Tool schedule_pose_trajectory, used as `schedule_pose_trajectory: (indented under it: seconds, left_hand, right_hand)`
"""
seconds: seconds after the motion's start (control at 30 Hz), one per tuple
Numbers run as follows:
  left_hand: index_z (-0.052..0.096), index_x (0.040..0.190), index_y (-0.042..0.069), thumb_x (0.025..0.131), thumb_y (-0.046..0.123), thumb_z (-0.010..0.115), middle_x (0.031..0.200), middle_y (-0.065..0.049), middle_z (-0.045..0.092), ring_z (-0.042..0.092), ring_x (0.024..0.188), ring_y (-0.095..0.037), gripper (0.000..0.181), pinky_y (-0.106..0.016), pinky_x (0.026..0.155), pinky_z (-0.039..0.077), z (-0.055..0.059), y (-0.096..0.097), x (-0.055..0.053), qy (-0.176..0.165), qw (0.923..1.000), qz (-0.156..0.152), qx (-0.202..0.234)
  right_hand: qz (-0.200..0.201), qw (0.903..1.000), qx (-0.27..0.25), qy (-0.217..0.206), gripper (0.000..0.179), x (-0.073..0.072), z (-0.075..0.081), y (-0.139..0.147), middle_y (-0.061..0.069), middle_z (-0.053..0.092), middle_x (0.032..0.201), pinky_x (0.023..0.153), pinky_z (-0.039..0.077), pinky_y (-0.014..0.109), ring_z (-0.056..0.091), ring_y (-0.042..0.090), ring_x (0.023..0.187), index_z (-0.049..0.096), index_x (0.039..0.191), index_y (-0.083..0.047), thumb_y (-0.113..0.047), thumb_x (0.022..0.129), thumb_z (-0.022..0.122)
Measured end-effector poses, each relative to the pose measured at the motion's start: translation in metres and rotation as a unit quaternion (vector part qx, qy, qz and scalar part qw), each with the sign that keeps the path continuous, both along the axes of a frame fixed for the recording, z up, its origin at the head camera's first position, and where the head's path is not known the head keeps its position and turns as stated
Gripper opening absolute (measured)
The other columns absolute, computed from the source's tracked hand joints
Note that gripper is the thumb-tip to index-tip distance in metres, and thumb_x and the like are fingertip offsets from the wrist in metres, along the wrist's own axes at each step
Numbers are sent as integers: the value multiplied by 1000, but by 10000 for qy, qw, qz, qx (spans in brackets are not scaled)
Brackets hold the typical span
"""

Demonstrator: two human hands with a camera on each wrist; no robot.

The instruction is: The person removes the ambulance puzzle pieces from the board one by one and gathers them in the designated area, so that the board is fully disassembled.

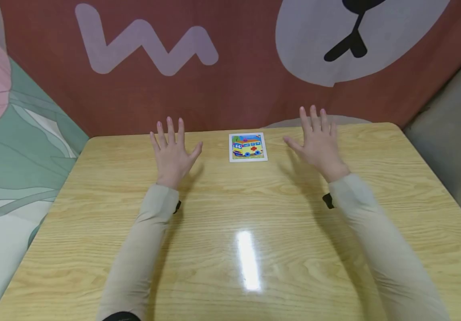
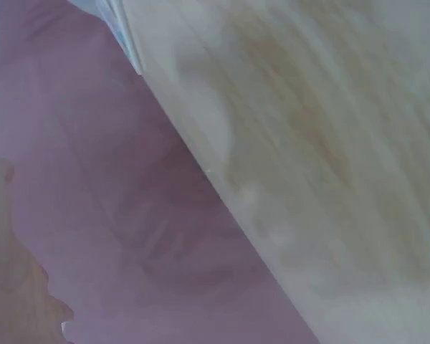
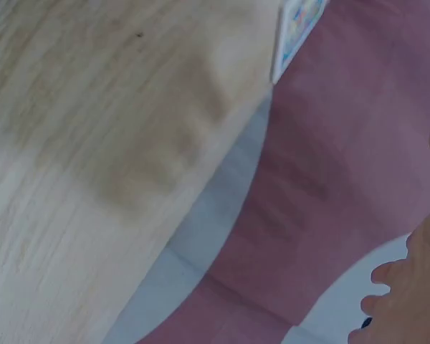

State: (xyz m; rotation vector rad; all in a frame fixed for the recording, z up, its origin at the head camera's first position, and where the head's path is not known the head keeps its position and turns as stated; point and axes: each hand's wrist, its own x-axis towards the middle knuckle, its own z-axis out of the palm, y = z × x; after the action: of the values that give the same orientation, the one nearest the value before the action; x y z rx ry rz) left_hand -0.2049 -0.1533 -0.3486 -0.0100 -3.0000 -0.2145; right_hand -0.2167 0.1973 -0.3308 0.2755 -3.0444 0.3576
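Note:
A square white-bordered picture card (image 1: pixel 248 147) lies near the table's far edge, printed with a yellow ambulance that has a red cross. To its left my left hand (image 1: pixel 172 159) is held over the table with fingers spread and nothing in it. On the other side, my right hand (image 1: pixel 319 149) is likewise spread and holds nothing. Both hands cast shadows on the wood. The left wrist view catches part of the left hand (image 2: pixel 14 265) at its edge and a sliver of the card. In the right wrist view the card's corner (image 3: pixel 297 29) and part of the right hand (image 3: pixel 408 294) show.
The light wooden table (image 1: pixel 210 214) ends at a reddish-brown cloth backdrop (image 1: pixel 238 98) with pale cartoon shapes. A leaf-and-flower patterned surface (image 1: pixel 22 147) stands at the left. A bright light reflection falls on the tabletop between the forearms.

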Motion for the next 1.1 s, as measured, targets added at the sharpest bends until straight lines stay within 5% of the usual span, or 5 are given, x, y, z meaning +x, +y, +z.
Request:
schedule_pose_trajectory:
  seconds: [0.5, 0.87, 1.1]
  left_hand:
    - [-7, 155, 18, 96, 64, 25, 162, -12, -8, -13, 149, -37, 81, -56, 119, -8, -9, 1, -10, -405, 9986, -226, -266]
    - [7, 155, 10, 99, 55, 28, 163, -11, 4, -3, 150, -34, 75, -52, 121, -2, -16, 21, -15, -843, 9892, -967, -705]
    - [11, 155, 14, 100, 52, 30, 162, -9, 12, 4, 150, -34, 69, -52, 121, 2, -26, 36, -17, -1098, 9747, -1613, -1091]
  right_hand:
    - [673, 9958, 339, -513, 83, -16, -19, -22, 19, -3, 161, 119, 3, 59, -2, 37, 150, -6, 155, -12, -54, 98, 37]
    - [1250, 9849, 508, -1088, 79, -19, -28, -35, 19, -1, 161, 120, 4, 57, -1, 36, 150, -3, 154, -8, -48, 100, 38]
    - [1388, 9808, 700, -1177, 78, -17, -38, -37, 20, 0, 161, 120, 6, 56, 2, 38, 149, 2, 154, -7, -49, 100, 38]
